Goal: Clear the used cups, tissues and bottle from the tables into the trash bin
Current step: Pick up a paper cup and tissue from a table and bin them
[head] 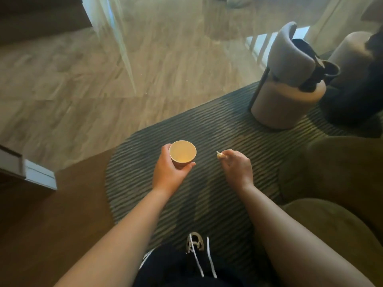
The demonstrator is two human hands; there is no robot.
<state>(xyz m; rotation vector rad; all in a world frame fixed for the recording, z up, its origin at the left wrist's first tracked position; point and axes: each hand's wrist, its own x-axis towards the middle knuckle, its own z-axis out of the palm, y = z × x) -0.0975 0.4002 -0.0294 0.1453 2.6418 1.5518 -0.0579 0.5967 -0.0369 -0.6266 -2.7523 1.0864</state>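
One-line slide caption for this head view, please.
Left hand holds a paper cup, right hand pinches a tissue scrap above the striped rug.

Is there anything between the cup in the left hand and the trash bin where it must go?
This cannot be judged: no trash bin shows in this view. The left hand holds the paper cup above the striped rug, and the right hand pinches a small tissue scrap. Ahead lies bare wooden floor.
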